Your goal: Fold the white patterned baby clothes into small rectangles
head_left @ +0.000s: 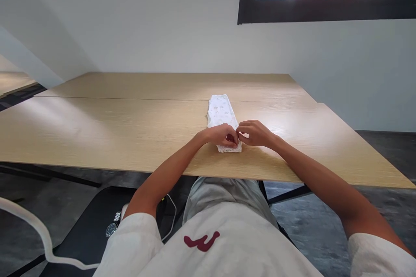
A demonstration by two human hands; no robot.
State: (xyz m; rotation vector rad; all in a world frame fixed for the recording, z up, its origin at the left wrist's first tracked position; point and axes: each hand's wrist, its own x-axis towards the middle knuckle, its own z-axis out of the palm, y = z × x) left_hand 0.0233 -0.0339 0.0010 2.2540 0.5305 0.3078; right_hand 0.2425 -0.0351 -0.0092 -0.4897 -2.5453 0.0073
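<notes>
Head view, looking down: both hands meet at the near end of a white cloth (221,114) folded into a long narrow strip on a wooden table (97,130). From my remote seat, I read the left hand (222,134) and right hand (255,133) as curled together, fingertips pinched on that near end, knuckles almost touching above it. The strip runs straight away from the person, its far end lying flat close to the seam that crosses the tabletop.

My judgement is that the near end is being turned or rolled over itself. To do it well, I would keep both pinches level and equally tight, so the fold stays square to the strip's long sides and does not skew to one side.

Edges matter here. The cloth's near end sits close to the table's front edge, with the person's lap just below, so little room remains on that side. Beyond the cloth, and to its left and right, bare wood spreads wide, leaving room to move in those directions. A white wall (162,21) rises behind the table, and a dark-framed window (247,13) sits high to the right of the cloth. Below the table, left of the cloth, a white cable (42,233) curves past a black pad (87,225).
</notes>
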